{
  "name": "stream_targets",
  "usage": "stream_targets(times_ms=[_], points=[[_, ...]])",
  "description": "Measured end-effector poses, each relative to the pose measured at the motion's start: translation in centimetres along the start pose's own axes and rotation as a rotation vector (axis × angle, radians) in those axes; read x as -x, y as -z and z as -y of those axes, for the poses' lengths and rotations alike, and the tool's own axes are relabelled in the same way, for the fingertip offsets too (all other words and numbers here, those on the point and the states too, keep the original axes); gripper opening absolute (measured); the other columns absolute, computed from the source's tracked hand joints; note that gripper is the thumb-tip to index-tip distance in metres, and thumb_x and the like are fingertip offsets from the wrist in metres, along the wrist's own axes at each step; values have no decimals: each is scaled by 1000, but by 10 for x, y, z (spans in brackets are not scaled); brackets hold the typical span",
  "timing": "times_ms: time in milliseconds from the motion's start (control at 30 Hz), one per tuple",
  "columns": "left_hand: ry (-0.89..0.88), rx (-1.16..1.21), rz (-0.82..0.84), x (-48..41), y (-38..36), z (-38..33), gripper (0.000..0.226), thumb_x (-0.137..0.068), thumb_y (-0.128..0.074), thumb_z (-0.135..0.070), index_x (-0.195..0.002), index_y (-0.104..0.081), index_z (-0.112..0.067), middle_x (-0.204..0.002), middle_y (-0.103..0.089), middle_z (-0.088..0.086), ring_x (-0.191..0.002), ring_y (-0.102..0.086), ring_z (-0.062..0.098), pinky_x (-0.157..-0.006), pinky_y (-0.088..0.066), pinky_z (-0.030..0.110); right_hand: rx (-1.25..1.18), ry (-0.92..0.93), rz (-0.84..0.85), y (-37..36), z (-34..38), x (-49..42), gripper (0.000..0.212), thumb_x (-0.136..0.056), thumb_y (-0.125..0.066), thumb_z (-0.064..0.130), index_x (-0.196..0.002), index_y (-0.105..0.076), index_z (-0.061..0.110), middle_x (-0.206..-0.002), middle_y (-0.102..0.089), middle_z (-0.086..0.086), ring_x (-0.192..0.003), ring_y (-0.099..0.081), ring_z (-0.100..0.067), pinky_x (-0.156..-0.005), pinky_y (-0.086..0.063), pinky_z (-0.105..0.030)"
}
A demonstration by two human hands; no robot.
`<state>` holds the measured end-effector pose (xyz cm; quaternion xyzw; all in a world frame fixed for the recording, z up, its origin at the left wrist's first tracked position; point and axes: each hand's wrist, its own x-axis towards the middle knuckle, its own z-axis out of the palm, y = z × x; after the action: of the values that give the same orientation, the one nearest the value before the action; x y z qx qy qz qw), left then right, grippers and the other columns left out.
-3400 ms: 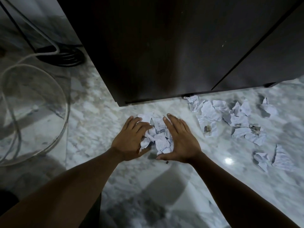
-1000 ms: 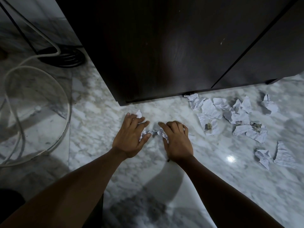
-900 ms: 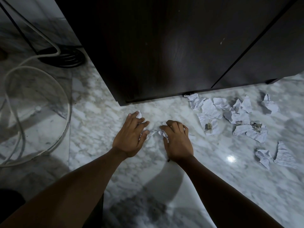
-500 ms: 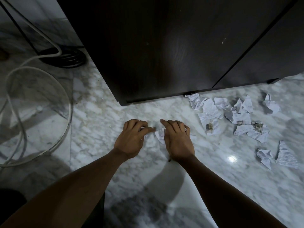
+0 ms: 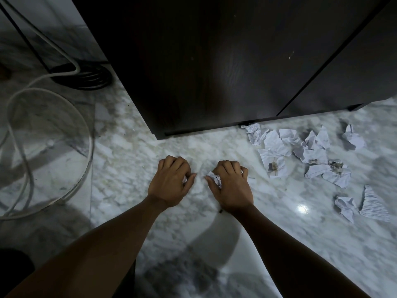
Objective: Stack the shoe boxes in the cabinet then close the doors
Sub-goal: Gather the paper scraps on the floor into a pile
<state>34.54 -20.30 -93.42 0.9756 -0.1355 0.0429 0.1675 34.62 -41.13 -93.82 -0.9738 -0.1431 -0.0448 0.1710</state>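
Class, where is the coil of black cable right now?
Head view, upper left: the black cable lies coiled on the floor, left of the cabinet, beside a white cable.

Left hand (image 5: 170, 183) and right hand (image 5: 231, 187) mostly hide their crumpled paper (image 5: 214, 179).

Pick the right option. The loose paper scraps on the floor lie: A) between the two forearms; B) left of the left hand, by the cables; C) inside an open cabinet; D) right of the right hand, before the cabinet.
D: the loose paper scraps are strewn on the floor right of the right hand, before the closed cabinet.
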Motion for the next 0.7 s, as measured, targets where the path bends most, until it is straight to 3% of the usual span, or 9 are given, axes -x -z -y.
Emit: stream_targets(times_ms=[133,267,400,533,700], points=[[2,6,0,0,-1,1,20,-98,-50,-40,-92,-59,-23,-95,-56,-7,-91,-45,18,-84,-38,34,-12,29,18,-2,0,2,28,-97,-53,28,-123,-62,28,-109,-57,6,-99,-51,-23,-88,-38,-40],[4,10,7,1,-2,2,22,-98,-50,-41,-92,-60,-23,-95,-57,-8,-92,-46,17,-85,-38,33,-47,28,-2,-3,-3,2,24,-97,-54,38,-112,-69,27,-107,-56,6,-98,-50,-22,-86,-43,-44],[4,33,-10,0,-1,1,23,-97,-53,-41,-84,-56,-22,-89,-54,-7,-88,-45,17,-83,-38,33,-75,29,21,-4,-5,1,44,-89,-58,63,-109,-69,26,-106,-56,7,-99,-48,-18,-86,-39,-39],[6,37,-18,0,-2,0,25,-97,-50,-41,-83,-56,-21,-88,-55,-6,-87,-45,17,-81,-39,33,-102,41,-33,-5,-5,3,29,-94,-61,48,-107,-70,24,-105,-57,6,-97,-50,-19,-84,-39,-38],[-12,67,-96,1,-7,4,25,-95,-57,-38,-79,-61,-19,-83,-59,-6,-83,-48,16,-79,-36,29,-153,34,-90,-11,-8,4,29,-96,-57,44,-99,-72,20,-100,-60,4,-92,-55,-21,-82,-40,-37]])
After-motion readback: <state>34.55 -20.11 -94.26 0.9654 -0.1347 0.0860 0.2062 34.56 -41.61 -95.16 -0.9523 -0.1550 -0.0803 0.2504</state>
